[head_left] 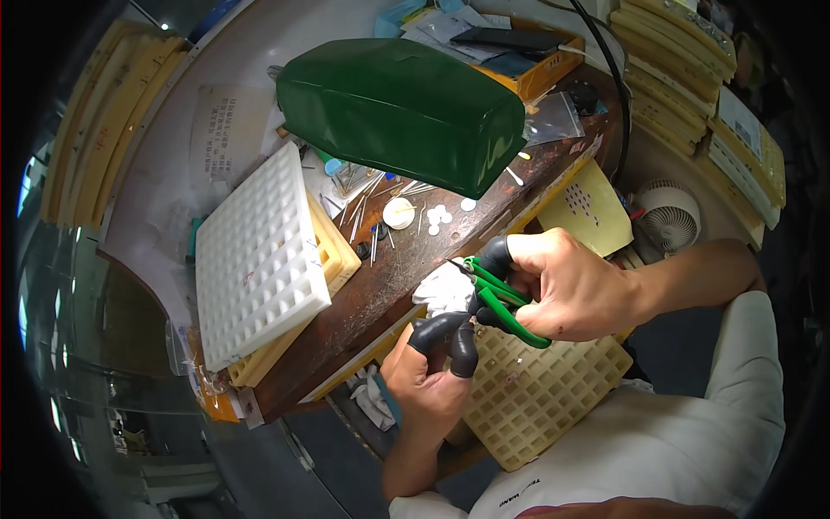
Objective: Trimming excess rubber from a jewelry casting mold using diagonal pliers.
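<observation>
My right hand (571,285), with black finger cots, is closed around green-handled pliers (506,320), whose tips point left. Just below the tips my left hand (428,376), also in black finger cots, is pinched on something too small to make out, close to the right hand's fingers. Behind them a crumpled white cloth (439,285) lies at the bench's front edge. Under both hands a cream grid tray (553,389) holds a few tiny pieces in its lower compartments or on its surface.
A green lamp hood (389,104) overhangs the cluttered wooden bench (311,372). Loose sticks and white discs (437,216) lie beneath it. Stacked grid trays (251,259) stand left, a yellow sheet (588,212) and white fan (670,216) right, more tray stacks (666,86) behind.
</observation>
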Motion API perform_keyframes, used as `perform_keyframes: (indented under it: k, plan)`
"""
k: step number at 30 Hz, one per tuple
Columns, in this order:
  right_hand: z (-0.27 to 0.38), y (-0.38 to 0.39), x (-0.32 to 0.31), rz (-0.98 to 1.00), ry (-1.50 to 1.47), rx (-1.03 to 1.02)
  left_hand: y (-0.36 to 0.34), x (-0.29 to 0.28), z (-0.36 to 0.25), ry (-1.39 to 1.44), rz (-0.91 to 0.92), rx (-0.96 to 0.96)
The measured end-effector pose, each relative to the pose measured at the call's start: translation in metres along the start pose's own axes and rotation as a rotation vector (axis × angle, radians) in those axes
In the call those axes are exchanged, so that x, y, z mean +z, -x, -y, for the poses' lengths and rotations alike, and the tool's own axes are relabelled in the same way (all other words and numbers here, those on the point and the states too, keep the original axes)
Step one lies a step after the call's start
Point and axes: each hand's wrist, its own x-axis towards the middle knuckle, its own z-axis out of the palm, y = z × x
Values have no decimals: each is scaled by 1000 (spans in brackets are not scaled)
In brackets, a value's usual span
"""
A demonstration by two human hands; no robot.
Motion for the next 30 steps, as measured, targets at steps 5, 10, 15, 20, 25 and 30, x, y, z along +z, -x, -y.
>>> perform_keyframes:
  k: [5, 10, 15, 20, 25, 30]
  plan:
    - [-6, 0, 5, -32, -250, 77, 2, 2, -3, -65, -8, 54]
    - [2, 2, 4, -18, -318, 173, 3, 3, -2, -111, -10, 83]
    - [-3, 0, 7, -25, -385, 162, 5, 5, -3, -178, -22, 112]
    - [-2, 0, 5, 1, -411, 177, 8, 12, -6, -135, -96, 51]
    - [-7, -1, 6, -20, -434, 202, 7, 8, -6, -164, -83, 80]
    - [0, -2, 7, -31, -483, 248, 6, 6, -2, -172, -58, 140]
